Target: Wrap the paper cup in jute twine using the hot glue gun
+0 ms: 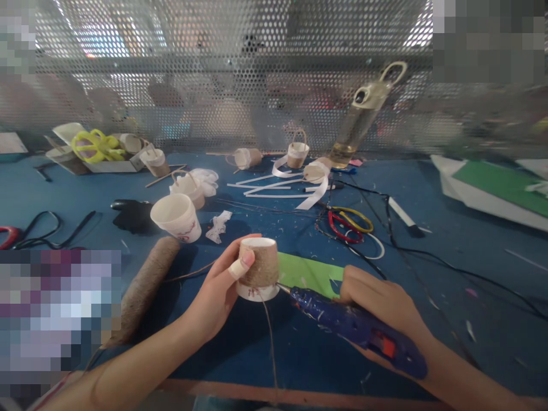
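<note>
twine-wrapped cup [259, 265], white band [257, 293] lowermost, raised above the blue table [231, 357]; held in the left hand [222, 277], grip narrowed to its width, thumb [245, 262] across the front; glue gun [355, 328], blue, wrapped in the right hand [381, 297], nozzle [284, 288] at the band's edge; twine roll [148, 288], left; white cup [177, 220], beyond

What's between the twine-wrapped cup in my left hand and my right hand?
The head view shows the front end of the blue glue gun and, beyond it, a light green sheet.
</note>
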Motion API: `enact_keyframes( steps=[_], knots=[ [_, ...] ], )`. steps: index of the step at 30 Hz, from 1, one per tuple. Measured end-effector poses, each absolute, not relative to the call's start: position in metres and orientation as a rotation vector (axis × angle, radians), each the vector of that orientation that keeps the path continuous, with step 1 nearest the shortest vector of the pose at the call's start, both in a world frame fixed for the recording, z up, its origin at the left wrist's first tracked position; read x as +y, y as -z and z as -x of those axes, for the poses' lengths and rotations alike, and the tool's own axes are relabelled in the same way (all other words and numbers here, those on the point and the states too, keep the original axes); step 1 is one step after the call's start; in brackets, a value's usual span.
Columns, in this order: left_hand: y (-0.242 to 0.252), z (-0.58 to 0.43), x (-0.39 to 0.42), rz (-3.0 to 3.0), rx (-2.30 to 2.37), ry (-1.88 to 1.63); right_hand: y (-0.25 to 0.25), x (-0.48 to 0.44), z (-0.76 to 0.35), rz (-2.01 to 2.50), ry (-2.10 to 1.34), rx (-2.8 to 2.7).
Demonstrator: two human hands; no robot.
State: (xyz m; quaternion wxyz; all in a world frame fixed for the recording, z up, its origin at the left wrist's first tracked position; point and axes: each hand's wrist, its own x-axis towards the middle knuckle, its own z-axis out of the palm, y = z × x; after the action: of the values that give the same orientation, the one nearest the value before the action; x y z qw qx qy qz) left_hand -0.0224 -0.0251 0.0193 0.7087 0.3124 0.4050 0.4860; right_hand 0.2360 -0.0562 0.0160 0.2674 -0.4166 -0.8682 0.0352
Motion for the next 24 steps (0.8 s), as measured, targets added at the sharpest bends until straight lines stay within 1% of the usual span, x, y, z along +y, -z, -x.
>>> enact_keyframes(
  steps=[24],
  knots=[
    [-0.021,0.0221,-0.0277,-0.696,0.864,-1.031,-0.0139,-0.0577,-0.2308,1.122,-0.045,-2.318]
  ],
)
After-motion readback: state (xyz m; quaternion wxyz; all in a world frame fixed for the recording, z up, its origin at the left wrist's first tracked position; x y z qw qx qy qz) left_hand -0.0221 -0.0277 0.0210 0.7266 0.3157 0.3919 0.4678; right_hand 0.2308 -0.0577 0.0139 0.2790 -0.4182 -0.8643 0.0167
